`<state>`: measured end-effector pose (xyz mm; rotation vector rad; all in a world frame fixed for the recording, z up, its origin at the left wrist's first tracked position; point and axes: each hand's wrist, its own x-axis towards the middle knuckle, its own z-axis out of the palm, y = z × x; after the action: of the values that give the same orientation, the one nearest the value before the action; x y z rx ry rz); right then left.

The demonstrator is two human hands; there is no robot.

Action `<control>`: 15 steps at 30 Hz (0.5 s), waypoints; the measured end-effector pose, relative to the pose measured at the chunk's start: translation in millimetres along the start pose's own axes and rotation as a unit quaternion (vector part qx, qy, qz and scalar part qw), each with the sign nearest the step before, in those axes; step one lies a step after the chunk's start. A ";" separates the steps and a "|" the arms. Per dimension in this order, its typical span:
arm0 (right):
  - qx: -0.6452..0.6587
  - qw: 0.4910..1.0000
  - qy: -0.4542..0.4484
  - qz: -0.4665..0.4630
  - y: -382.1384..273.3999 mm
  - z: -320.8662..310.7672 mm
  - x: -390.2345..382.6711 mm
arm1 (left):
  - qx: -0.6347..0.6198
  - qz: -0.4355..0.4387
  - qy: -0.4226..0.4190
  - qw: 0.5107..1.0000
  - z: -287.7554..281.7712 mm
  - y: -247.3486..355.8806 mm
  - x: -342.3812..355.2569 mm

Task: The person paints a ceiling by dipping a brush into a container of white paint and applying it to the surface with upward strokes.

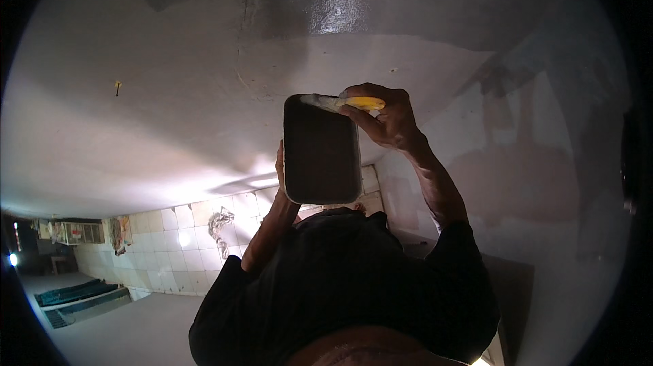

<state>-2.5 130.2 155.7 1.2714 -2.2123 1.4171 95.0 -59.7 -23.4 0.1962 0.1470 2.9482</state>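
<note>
My right hand [386, 116] grips the yellow handle [367, 103] of a flat tool; its whitish, coated head [316, 101] is at the far rim of a dark rectangular pan [321, 156]. I cannot tell whether that head is bristles or a blade. Along the pan's left side, my left hand [279, 162] holds it, with most of the fingers hidden behind it. Beyond both hands lies a grey plastered surface [204, 94] with cracks and a darker, glossy patch [338, 9].
White tiles [170, 243] run behind my arms, with a crumpled item [220, 230] against them. At left are a cluttered ledge [81, 232] and teal material [75, 294]. A small yellow-headed item [118, 86] sits on the plaster. A pale surface [490, 175] at right carries shadows.
</note>
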 end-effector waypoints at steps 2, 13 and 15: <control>-0.022 0.999 -0.001 -0.033 -0.5 0.5 1.7 | 0.015 0.007 0.013 1.000 4.3 -0.8 -0.1; -0.124 0.974 0.132 -0.133 -33.3 -9.2 -8.3 | 0.069 0.048 0.021 0.996 -7.1 -0.3 4.5; -0.054 0.984 0.159 -0.056 -40.5 6.4 -23.7 | 0.118 0.066 0.029 0.990 -12.5 -1.8 7.7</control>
<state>44.1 131.4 164.1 1.0338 -1.9465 1.3336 86.1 -57.5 -35.0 0.1587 0.5105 3.0635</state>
